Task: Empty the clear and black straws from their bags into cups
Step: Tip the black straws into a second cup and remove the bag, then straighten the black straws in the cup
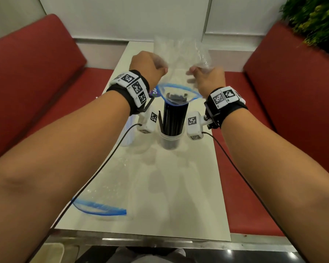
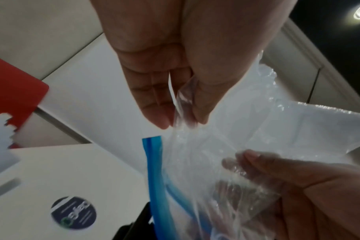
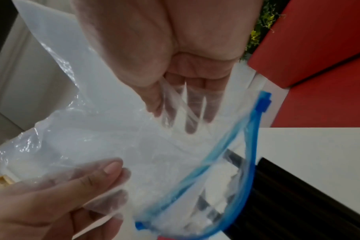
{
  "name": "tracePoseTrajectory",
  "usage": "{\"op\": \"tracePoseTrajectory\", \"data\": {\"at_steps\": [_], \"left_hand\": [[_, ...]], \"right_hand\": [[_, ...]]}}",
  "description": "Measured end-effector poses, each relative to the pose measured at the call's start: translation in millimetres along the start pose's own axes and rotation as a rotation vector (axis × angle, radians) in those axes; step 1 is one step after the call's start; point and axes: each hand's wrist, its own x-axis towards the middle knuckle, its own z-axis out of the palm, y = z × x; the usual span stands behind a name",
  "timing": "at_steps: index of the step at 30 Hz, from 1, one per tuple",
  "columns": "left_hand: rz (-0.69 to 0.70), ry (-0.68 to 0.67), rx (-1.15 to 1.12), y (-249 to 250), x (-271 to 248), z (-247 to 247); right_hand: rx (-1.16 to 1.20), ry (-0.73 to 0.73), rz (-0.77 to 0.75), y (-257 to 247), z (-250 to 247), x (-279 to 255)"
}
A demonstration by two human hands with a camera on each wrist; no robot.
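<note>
A: Where's the bag (image 1: 179, 59)?
B: Upside down over the cup (image 1: 169, 140), blue zip mouth round the black straws (image 1: 174, 118). Left hand (image 1: 148, 66) and right hand (image 1: 207, 78) each pinch its crinkly film.
A: Room?
B: Narrow glossy table (image 1: 188, 186), red benches (image 1: 36, 73) at both edges; another bag (image 1: 101, 204) lies near.

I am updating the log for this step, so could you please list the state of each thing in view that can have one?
Held zip bag: upside down, blue zip open, mouth over the straws.
Black straws: standing upright in the cup, tops inside the bag's mouth.
Clear cup: upright on the table.
Second zip bag: flat on the table.
Left hand: gripping the held bag.
Right hand: gripping the held bag.
</note>
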Motion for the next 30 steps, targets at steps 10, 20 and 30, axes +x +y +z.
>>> {"op": "tracePoseTrajectory", "data": {"at_steps": [10, 20, 30], "left_hand": [[0.366, 0.154, -0.289, 32, -60, -86], [-0.449, -0.494, 0.007, -109, -189, -1], [-0.260, -0.447, 0.255, -98, -121, 14]], "right_hand": [[0.226, -0.024, -0.454, -70, -22, -59], [-0.473, -0.819, 0.136, 106, 9, -141], [-0.574, -0.297, 0.108, 109, 7, -84]]}}
